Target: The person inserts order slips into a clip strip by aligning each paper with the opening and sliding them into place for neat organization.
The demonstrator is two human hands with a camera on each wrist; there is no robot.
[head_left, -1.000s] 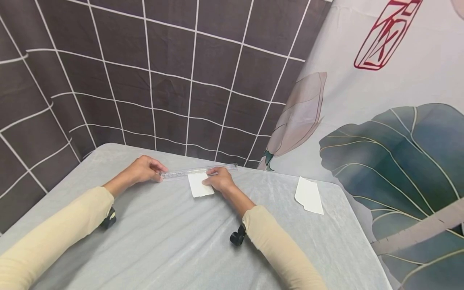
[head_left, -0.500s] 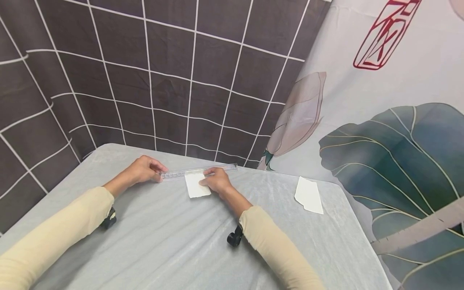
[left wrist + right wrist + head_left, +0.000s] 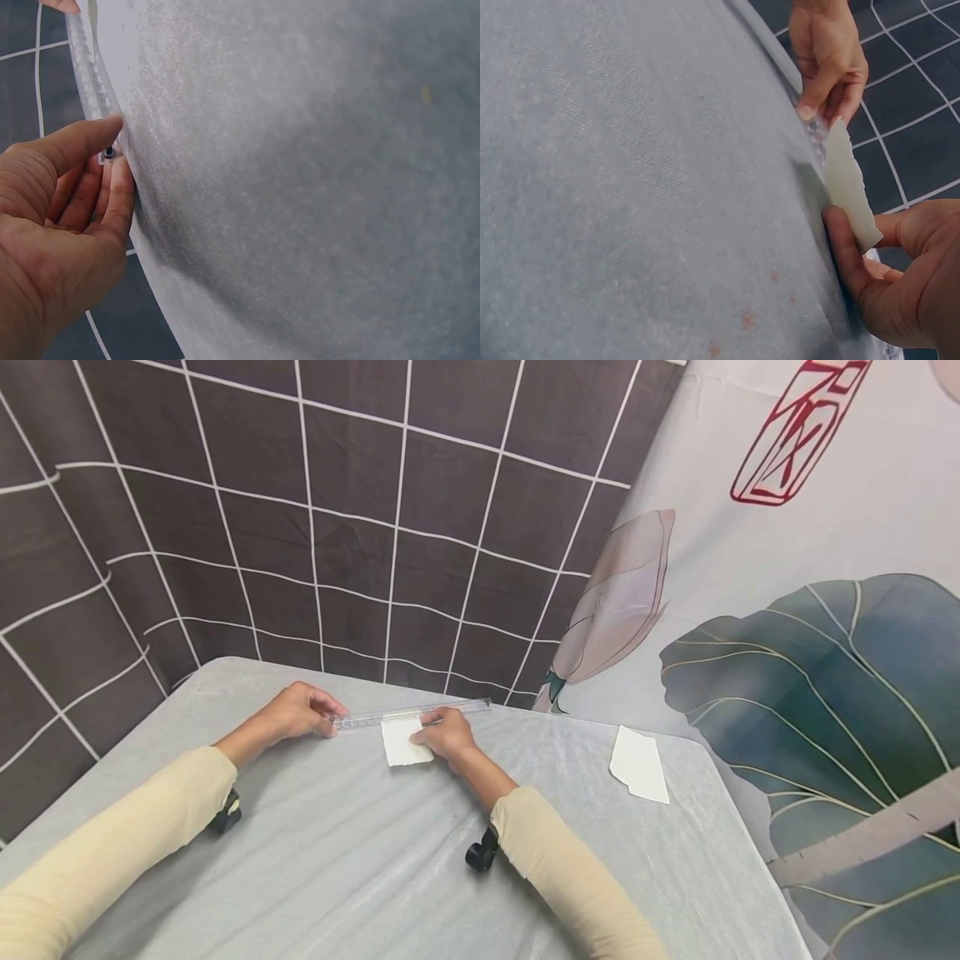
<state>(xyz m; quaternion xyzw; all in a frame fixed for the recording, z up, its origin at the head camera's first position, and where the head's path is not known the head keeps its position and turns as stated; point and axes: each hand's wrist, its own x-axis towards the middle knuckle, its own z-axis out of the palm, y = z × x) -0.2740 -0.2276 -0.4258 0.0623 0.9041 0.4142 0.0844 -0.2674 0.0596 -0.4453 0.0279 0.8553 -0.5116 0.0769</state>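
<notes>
A clear plastic ruler point(image 3: 367, 721) lies near the far edge of the cloth-covered table. My left hand point(image 3: 300, 710) pinches its left end, with the thumb point(image 3: 97, 136) on one side and fingers on the other in the left wrist view. Between the thumb and fingers of my right hand point(image 3: 450, 735) is a small white piece of paper point(image 3: 405, 745), its top edge against the ruler. One edge of that paper point(image 3: 847, 187) looks torn in the right wrist view. My right hand covers part of the ruler, whose right end shows beyond it.
Another torn white piece of paper point(image 3: 640, 766) lies on the right part of the grey tablecloth point(image 3: 360, 860). Behind the table hang a dark grid-patterned curtain point(image 3: 345, 543) and a pale curtain with leaf prints point(image 3: 825, 677).
My right hand has slid slightly left along the ruler, bringing the paper with it. The left hand and the ruler stay in place.
</notes>
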